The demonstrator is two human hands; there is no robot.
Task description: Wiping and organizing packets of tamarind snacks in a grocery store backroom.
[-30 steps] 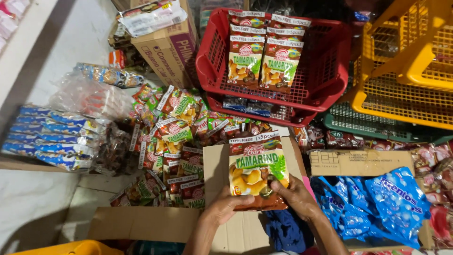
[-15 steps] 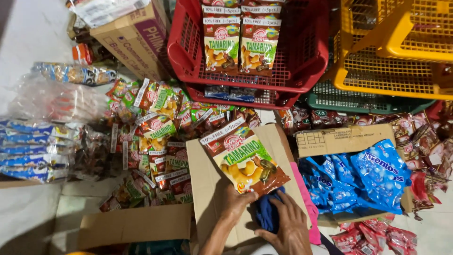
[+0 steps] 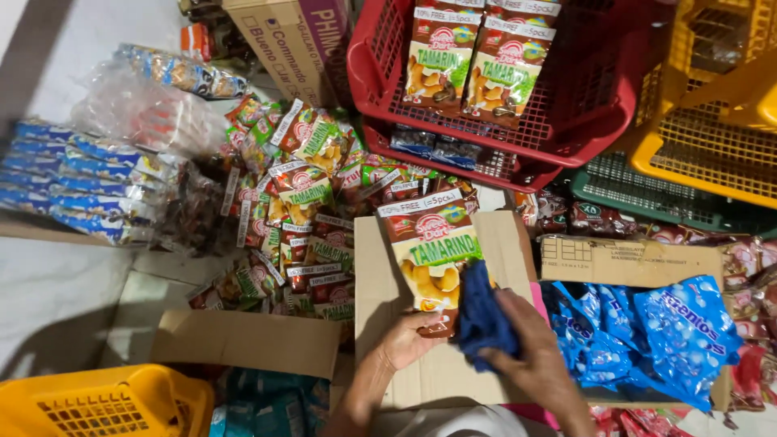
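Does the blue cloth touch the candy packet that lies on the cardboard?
Touching. The head view shows the blue cloth overlapping the candy packet's right edge.

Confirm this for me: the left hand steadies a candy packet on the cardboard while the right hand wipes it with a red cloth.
Not quite: the cloth is dark blue, not red, as the head view shows. The left hand does steady the candy packet on the cardboard, and the right hand presses the cloth against it.

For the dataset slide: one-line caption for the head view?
Left hand steadies a tamarind candy packet on a cardboard sheet while the right hand presses a blue cloth against it.
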